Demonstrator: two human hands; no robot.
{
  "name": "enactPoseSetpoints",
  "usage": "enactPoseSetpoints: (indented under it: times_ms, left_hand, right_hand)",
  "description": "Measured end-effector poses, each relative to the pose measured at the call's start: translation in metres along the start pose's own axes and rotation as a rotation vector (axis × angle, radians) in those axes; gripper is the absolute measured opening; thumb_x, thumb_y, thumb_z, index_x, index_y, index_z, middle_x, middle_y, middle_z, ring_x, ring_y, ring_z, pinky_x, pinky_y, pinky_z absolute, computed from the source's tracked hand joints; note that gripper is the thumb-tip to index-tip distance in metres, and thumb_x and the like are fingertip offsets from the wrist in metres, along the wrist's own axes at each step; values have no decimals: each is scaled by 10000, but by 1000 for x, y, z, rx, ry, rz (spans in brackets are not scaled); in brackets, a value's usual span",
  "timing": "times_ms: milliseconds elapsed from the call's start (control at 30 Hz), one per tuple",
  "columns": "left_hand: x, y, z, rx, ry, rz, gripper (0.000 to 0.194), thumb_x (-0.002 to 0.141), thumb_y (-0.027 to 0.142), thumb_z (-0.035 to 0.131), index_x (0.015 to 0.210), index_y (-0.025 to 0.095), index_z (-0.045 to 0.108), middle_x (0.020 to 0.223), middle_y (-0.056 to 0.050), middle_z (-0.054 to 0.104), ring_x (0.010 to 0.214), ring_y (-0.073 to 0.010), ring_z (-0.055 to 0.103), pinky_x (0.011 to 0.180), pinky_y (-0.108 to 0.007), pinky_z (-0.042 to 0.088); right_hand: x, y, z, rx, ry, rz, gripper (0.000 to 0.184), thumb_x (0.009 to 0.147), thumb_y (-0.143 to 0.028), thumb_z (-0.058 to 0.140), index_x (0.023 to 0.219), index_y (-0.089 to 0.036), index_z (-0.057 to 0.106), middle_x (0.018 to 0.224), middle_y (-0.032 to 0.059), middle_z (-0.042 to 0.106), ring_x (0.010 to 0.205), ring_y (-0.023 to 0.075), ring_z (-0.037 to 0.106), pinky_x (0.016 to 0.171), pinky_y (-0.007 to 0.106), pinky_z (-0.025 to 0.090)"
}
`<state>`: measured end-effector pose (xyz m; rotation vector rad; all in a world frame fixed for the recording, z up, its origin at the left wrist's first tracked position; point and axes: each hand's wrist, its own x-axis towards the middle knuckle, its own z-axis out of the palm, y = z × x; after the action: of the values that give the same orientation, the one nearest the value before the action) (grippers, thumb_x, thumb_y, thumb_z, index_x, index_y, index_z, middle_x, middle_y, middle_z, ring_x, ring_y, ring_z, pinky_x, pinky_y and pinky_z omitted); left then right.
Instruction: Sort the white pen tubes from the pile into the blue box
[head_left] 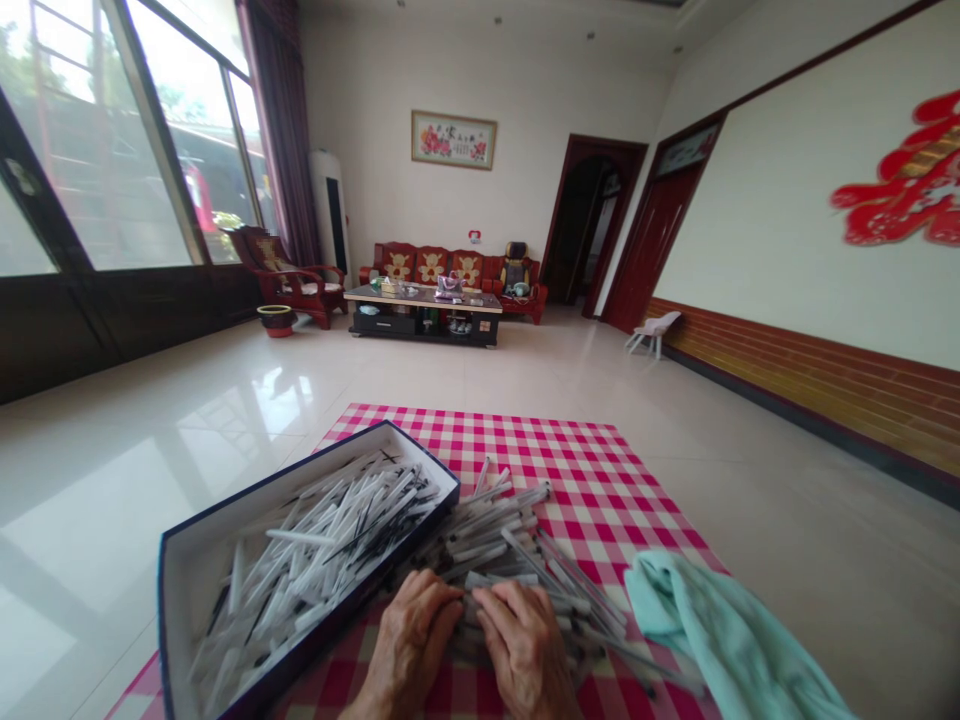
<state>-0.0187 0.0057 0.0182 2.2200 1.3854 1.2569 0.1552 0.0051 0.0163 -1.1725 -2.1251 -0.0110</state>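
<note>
My left hand (416, 635) and my right hand (525, 635) are close together at the front of a pile of slim white pens (487, 535) with dark ends. Both have curled fingers, and the thumbs and forefingers nearly meet in a pinch. Whatever lies between the fingertips is hidden. Just beyond the right fingers lies a whitish tube, held or loose, I cannot tell. Left of my hands stands a shallow box (169, 600) with a dark blue rim. It holds many white pen-like tubes (330, 540) and thin black sticks.
A pink-and-white checked cloth (600, 470) covers the table. On its right side lies a crumpled mint-green cloth (720, 620). Across the tiled floor are a low table (420, 295), a red wooden sofa (386, 265) and a small pale chair (652, 330).
</note>
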Motion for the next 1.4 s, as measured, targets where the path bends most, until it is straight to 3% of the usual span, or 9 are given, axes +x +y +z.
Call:
enactPoseSetpoints:
  times_ms: [300,533,767,833,967,1100,1267,1400]
  left_hand:
    - [-2,-1,7,118,61,19,354,943,213,358,617,199,496,633,-8,534,614,-142,516,614,-250,425]
    - [-5,5,-4,-32,7,-14,154,912,223,443,876,200,590,808,-38,599,759,-165,578,690,-260,462]
    - [-3,-1,6,92,52,-10,308,927,214,396,641,200,511,643,-17,535,617,-153,526,595,-252,430]
    - [-3,-1,6,85,50,-25,290,926,218,404,667,200,533,662,-21,548,637,-157,539,608,-254,438]
    - [-4,1,0,-24,-5,-19,143,911,232,451,920,199,590,828,-47,606,772,-167,585,695,-260,472]
    - [-4,-1,3,10,8,1,198,921,229,427,802,198,582,750,-34,592,712,-160,574,656,-254,465]
    - [-6,-2,10,134,109,7,336,931,241,401,614,202,505,607,-11,528,586,-146,526,568,-236,430]
    - [-6,1,1,48,68,-11,190,911,236,448,787,205,588,729,-29,595,691,-160,580,644,-244,467]
  right_hand:
    - [5,-5,0,-1,66,-84,201,883,-148,489,1007,-222,628,811,29,634,732,190,588,671,334,415]
    - [4,-3,-1,-10,81,-69,220,884,-141,477,1028,-220,623,825,43,637,740,194,587,684,347,434]
    - [3,-1,2,-5,71,-73,212,875,-136,493,1019,-223,622,831,44,636,749,200,591,679,347,439]
    - [2,0,3,-8,81,-66,203,877,-140,493,1009,-221,625,830,47,632,749,202,588,677,349,444]
    - [2,0,3,-5,104,-42,197,882,-145,487,988,-220,634,822,51,627,740,204,579,669,352,453]
    - [2,0,3,-3,99,-49,197,879,-150,490,993,-217,636,825,53,629,741,206,581,665,350,462]
    - [2,1,4,-7,131,-73,189,879,-166,494,976,-226,645,814,46,636,722,195,591,658,334,471]
    - [1,3,5,-9,144,-67,186,876,-171,502,975,-222,651,816,49,641,726,195,591,661,332,476]
